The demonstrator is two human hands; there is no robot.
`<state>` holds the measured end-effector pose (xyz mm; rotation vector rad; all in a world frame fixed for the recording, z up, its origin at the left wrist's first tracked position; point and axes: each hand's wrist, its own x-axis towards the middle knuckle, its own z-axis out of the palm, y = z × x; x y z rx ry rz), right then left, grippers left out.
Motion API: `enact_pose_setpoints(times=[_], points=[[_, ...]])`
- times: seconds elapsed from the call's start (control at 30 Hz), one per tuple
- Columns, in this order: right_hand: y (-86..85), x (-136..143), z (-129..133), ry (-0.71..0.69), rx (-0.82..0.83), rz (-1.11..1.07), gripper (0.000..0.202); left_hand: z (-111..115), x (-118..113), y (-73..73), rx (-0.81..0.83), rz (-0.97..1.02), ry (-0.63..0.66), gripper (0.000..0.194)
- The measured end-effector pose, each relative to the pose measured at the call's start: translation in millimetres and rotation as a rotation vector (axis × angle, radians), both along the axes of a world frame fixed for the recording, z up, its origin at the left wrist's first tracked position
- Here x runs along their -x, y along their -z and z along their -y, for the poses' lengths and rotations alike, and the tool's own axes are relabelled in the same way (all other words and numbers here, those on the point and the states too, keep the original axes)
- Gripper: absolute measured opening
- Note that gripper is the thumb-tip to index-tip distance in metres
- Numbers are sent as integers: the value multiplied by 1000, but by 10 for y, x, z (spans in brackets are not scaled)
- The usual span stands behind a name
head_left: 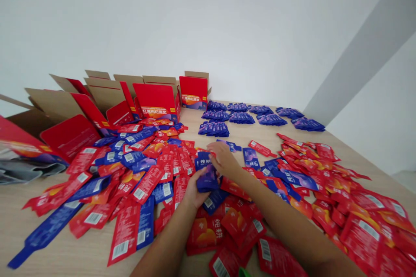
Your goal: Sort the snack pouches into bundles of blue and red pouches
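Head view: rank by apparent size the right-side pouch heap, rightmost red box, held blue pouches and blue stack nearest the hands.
1. Pouch heap
2. Red box and held blue pouches: unsure, as the pouches are nearer the camera and partly covered
3. Blue stack

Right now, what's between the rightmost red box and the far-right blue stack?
Other fanned stacks of blue pouches, with some bare table showing among them; no red pouches there. Visible in the head view.
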<state>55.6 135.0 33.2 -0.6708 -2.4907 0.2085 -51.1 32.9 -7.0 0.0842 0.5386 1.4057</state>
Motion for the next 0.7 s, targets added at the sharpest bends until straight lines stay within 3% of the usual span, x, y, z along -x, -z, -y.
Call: enact_pose_setpoints(times=[0.07, 0.17, 0.27, 0.4, 0.53, 0.7], points=[[125, -76, -297, 318, 95, 164, 35, 4, 6, 20, -48, 29, 61, 31], [314, -220, -679, 472, 165, 290, 52, 13, 2, 39, -37, 22, 93, 38], [455, -344, -841, 470, 206, 388, 53, 15, -8, 48, -5, 4, 83, 35], [516, -391, -749, 394, 193, 476, 38, -6, -14, 47, -12, 38, 99, 24], [468, -385, -576, 395, 171, 505, 34, -29, -12, 16, -12, 63, 77, 17], [314, -563, -507, 454, 173, 435, 30, -31, -5, -18, 12, 77, 101, 26]])
